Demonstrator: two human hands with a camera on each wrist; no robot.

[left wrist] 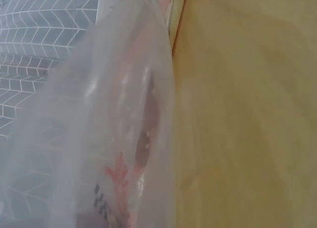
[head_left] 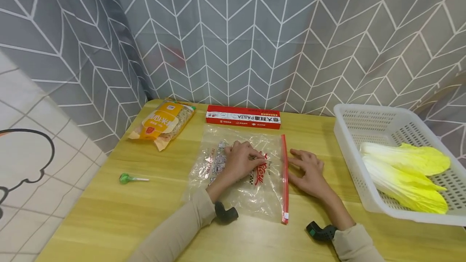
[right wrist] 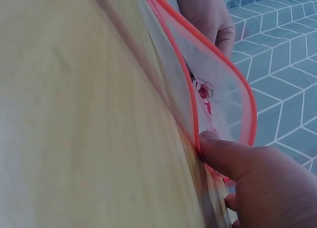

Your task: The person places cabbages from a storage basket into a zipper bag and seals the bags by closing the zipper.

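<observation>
Hands flat on a clear zip bag, spread out on the wooden table.

We see the left hand [head_left: 243,160] lying with fingers extended on the middle of the zip bag [head_left: 236,173], pressing it down, while the right hand [head_left: 307,172] rests open beside the red zipper strip [head_left: 284,177], one fingertip touching it. We judge the bag light, limp and slippery; the stiffer zipper edge gives the surest hold. Beyond lie a pasta box [head_left: 242,117], a noodle packet [head_left: 162,124], a lollipop [head_left: 125,178] and a white basket [head_left: 351,148] of cabbage [head_left: 404,173].
</observation>
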